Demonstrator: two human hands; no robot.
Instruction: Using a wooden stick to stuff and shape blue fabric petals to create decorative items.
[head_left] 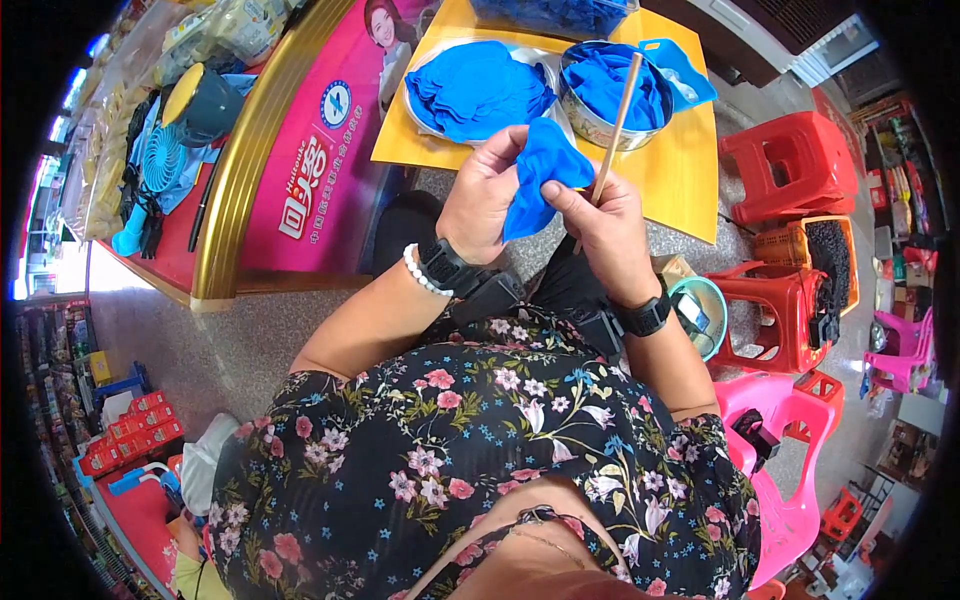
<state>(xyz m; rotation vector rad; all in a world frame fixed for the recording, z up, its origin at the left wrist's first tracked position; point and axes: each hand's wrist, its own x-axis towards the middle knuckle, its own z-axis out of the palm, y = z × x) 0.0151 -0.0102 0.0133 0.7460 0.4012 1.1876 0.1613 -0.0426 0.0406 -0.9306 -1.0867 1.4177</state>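
Between my two hands is a crumpled blue cloth piece [548, 165]. My left hand [478, 200] has its fingers closed on the left side of the cloth, with the fingertips partly behind it. My right hand [605, 225] pinches the cloth's right edge with the thumb and also grips a thin wooden stick [622, 110], which points up and slightly right. Just beyond my hands, a flat pile of similar blue pieces [480, 85] lies on a white plate. To its right, more blue cloth [615, 85] fills a round tin [630, 139].
These sit on a yellow tabletop [680, 190], with a blue plastic container [685, 75] at its right. A pink-fronted counter with gold trim [235, 165] stands left. Red stools [790, 160], a pale green bucket [715, 290] and a pink chair [800, 480] are on the right.
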